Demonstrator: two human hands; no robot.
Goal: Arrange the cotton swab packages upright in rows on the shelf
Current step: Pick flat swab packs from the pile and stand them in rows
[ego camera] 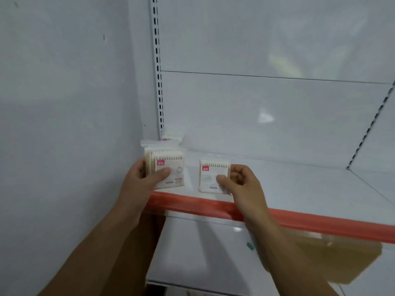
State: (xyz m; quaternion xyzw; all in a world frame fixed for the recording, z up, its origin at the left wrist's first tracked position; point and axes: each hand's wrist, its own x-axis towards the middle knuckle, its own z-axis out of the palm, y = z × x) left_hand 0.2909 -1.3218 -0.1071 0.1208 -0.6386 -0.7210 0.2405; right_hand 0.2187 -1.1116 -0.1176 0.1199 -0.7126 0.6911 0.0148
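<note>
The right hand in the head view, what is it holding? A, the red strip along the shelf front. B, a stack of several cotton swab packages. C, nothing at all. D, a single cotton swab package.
D: the right hand pinches a single package by its right edge, held upright over the shelf, while the stack of packages sits in the left hand.

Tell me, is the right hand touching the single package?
Touching. The head view shows the right hand pinching the single package, thumb on its front.
</note>
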